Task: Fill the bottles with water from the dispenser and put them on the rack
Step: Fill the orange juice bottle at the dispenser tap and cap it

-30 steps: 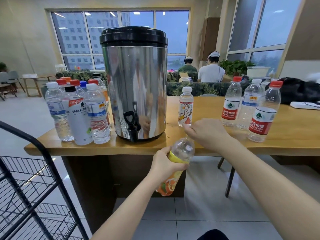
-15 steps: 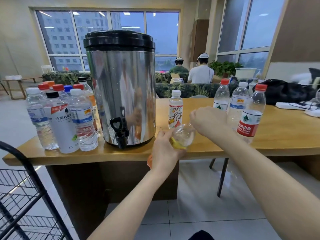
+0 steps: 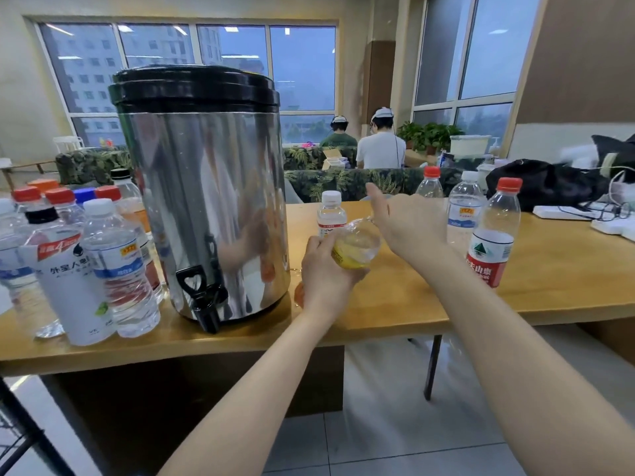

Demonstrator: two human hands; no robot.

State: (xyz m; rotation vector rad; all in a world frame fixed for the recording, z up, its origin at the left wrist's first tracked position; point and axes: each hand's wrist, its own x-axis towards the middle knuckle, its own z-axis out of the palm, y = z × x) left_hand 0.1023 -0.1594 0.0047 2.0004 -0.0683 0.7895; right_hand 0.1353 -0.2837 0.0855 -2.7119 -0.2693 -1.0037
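Left grip [image 3: 326, 269] is clenched around the body of a clear yellow-labelled bottle [image 3: 357, 249], held tilted over the front of the desk [image 3: 549, 286] just right of the dispenser [image 3: 206, 187]. The right grip [image 3: 409, 228] sits at the bottle's neck with thumb raised, and whether it grasps anything cannot be told. The steel dispenser stands on the desk with its black tap [image 3: 202, 297] at the edge, a cluster of capped bottles [image 3: 113, 269] to its left, a white-capped bottle [image 3: 331, 214] behind the held one, and a red-capped bottle [image 3: 494, 235] to the right.
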